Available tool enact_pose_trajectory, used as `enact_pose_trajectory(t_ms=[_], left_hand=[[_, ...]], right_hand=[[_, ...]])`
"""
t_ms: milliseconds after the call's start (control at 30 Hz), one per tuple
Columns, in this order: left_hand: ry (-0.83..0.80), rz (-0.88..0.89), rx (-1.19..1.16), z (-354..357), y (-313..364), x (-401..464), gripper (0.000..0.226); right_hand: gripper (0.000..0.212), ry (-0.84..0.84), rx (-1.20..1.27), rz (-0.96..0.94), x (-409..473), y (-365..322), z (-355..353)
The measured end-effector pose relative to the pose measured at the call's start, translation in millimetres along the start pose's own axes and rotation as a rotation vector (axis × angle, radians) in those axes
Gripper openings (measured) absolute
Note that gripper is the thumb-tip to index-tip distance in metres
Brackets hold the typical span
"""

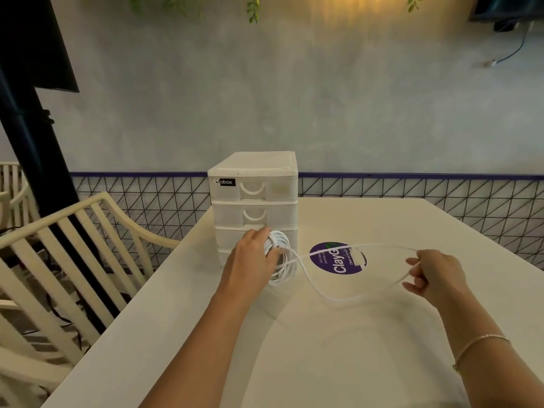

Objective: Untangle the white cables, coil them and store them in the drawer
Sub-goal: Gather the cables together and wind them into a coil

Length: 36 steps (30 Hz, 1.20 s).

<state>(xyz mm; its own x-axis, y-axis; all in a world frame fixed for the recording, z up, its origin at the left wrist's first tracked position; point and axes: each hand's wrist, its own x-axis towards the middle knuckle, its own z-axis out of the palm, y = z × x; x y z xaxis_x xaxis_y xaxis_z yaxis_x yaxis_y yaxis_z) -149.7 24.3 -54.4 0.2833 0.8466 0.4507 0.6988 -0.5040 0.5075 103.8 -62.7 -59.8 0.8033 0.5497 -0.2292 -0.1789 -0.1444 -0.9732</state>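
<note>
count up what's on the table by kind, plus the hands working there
drawer unit: 1
white cable: 1 seen, partly coiled
round purple sticker: 1
hands: 2, left hand and right hand
total: 5

table (323, 363): white | sticker (338, 267): purple, round, on table | chair (73, 260): cream, slatted, left of table

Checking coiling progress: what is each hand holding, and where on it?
The left hand grips the wound coil of the white cable; the right hand pinches the loose, uncoiled stretch farther along.
</note>
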Motion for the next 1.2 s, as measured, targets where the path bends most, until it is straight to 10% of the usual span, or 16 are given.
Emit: enact_pose_trajectory(t_ms=[133, 267, 533, 967, 1200], left_hand=[[-0.029, 0.022, -0.016, 5, 5, -1, 0.044], [-0.074, 0.013, 0.009, 7, 9, -2, 0.045], [-0.172, 0.029, 0.02, 16, 18, -7, 0.045], [-0.361, 0.098, 0.07, 23, 30, -13, 0.039], [-0.453, 0.12, -0.302, 23, 39, -20, 0.035]], right_hand=[[0.023, 0.059, 0.329, 0.025, 8, -1, 7], [0.08, 0.132, -0.236, -0.177, -9, -6, 14], [0.032, -0.496, -0.592, -0.705, -70, 6, 66], [0.02, -0.481, -0.863, -0.816, -66, -11, 52], [0.008, -0.379, -0.619, -0.856, -56, -12, 45]])
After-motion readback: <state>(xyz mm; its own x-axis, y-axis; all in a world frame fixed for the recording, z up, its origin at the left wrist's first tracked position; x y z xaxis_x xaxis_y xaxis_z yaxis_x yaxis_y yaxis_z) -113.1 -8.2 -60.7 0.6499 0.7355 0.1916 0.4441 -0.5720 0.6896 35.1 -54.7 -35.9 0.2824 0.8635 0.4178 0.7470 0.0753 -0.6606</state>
